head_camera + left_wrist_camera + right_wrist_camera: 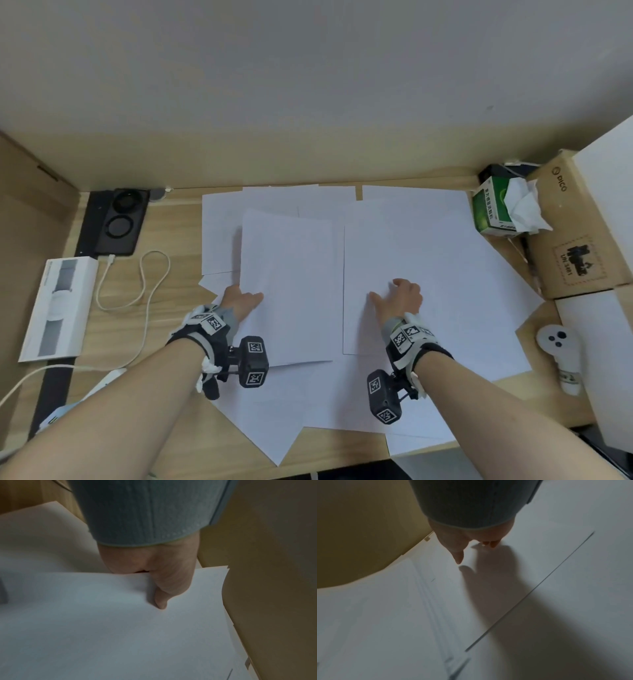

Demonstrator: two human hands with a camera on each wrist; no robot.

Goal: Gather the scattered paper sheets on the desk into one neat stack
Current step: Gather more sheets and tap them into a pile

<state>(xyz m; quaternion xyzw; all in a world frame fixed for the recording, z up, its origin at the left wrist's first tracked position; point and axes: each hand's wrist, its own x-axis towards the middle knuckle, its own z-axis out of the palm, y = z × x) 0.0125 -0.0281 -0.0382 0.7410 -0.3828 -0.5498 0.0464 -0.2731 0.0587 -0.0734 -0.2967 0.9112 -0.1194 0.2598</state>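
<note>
- Paper sheets (428, 246) lie fanned across the wooden desk (171, 240), overlapping, not yet stacked.
- Left hand (241, 299) pinches the raised sheets (120, 628) at their left edge, thumb (161, 601) on top, fingers hidden beneath.
- Right hand (400, 298) is loosely spread, fingertips (493, 544) on the top right sheet (513, 588).
- Likely best: press lightly, slide it left under the pinched sheets, don't crease.

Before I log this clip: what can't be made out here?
- Sheet count: overlapping paper sheets hide one another, head view.
- Left hand fingers: under the held sheets, left wrist view; only the thumb shows.
- Right hand contact: dim, blurred right wrist view.
- Green box print: too small.
</note>
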